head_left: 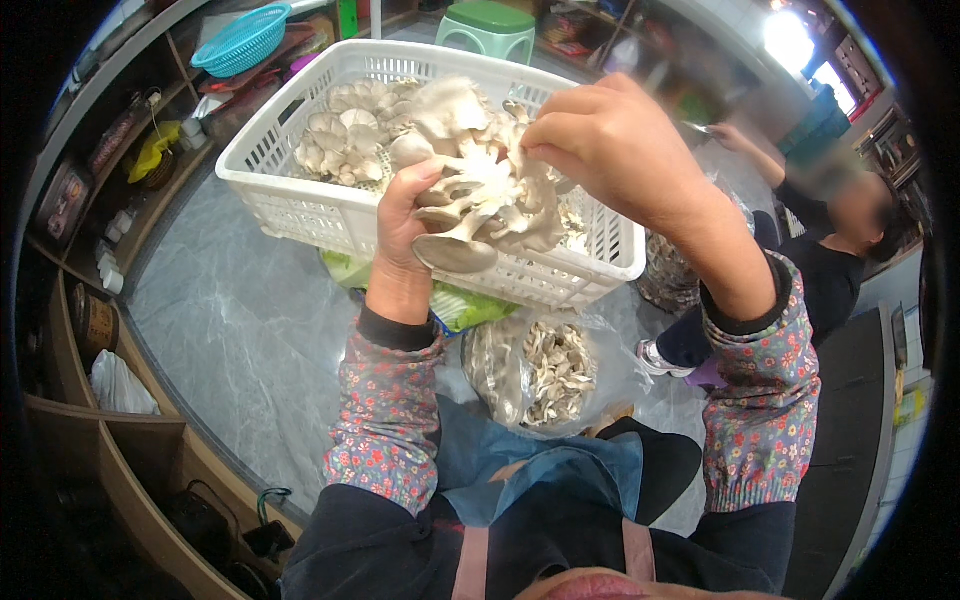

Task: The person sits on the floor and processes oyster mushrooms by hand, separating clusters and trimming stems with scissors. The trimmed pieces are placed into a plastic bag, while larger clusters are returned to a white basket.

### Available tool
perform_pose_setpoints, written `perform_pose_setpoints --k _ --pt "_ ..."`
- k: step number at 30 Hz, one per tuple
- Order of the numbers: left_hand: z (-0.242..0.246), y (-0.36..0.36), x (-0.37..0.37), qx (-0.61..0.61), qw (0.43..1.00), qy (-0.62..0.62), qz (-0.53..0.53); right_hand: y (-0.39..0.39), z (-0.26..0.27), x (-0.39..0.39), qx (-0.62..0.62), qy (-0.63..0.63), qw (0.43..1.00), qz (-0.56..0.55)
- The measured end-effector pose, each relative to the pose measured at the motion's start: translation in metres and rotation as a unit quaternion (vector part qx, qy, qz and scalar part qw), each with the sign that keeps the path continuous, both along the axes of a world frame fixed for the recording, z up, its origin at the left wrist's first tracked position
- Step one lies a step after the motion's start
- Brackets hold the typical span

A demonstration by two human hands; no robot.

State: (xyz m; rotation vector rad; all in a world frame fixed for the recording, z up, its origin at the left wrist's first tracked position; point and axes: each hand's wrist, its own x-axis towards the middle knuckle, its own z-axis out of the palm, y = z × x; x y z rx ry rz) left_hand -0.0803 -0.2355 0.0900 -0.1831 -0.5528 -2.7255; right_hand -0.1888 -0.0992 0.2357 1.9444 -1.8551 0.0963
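Observation:
My left hand (pixel 409 225) grips a large cluster of oyster mushrooms (pixel 487 191) from its left side, above the near edge of a white plastic crate (pixel 315 202). At the cluster's upper right, my right hand (pixel 600 142) pinches a mushroom edge between thumb and fingers; the fingertips are partly hidden. More oyster mushroom clusters (pixel 349 139) lie inside the crate at the left. Below the crate, a clear plastic bag (pixel 495 367) stands open on the floor, holding torn mushroom pieces (pixel 559 375).
Leafy green vegetables (pixel 469 304) lie against the crate's near side. Another filled bag (pixel 667 274) stands to the right, near a seated person (pixel 825 247). A green stool (pixel 487 22) is behind the crate. Wooden shelving (pixel 142 225) with a blue basket (pixel 241 41) lines the left.

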Motion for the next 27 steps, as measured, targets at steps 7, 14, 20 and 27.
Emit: perform_pose_setpoints --k 7,14,20,27 --pt "-0.006 -0.005 -0.001 -0.085 0.996 -0.025 -0.005 0.002 0.010 0.005 0.085 0.083 0.993 0.018" --pt "0.004 0.005 -0.009 -0.041 0.999 -0.008 -0.015 0.004 0.004 -0.010 0.016 0.034 0.999 0.007" --pt "0.009 0.010 -0.014 -0.029 0.999 -0.024 -0.017 0.018 -0.001 -0.030 -0.008 -0.094 0.981 -0.170" --pt "0.012 0.010 -0.015 -0.068 0.996 -0.045 0.044 0.003 -0.016 0.007 0.029 -0.242 0.957 -0.154"
